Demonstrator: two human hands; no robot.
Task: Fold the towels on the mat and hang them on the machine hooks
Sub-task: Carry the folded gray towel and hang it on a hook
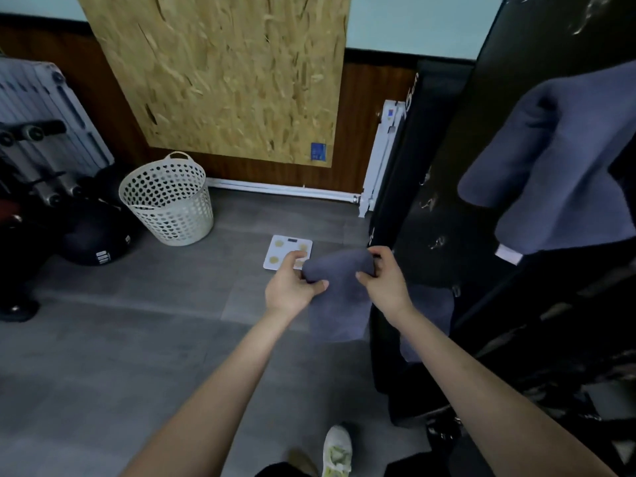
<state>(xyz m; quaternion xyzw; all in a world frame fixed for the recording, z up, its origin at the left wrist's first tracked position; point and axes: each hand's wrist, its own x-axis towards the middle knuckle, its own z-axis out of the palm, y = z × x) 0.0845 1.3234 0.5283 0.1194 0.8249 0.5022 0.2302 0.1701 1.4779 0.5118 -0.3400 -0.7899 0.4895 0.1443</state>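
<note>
holding a folded blue-grey towel (pixel 339 297) up between them, both hands are out over the grey floor (pixel 137 339). the left hand (pixel 292 287) pinches its upper left end, thumb in front and fingers curled behind. the right hand (pixel 387 280) grips the upper right end the same way, just beside the front edge of the black machine (pixel 444 160). the towel's lower half hangs free.

open floor lies to the left, as far as the white basket (pixel 168 201). a white scale (pixel 282 249) on the floor is partly covered by the left hand and the towel.

a second towel (pixel 557 160) hangs high on the machine, cut off by the right border. a third towel (pixel 433 311) lower down is half hidden by the right forearm. what they hang from is too dark to make out.
</note>
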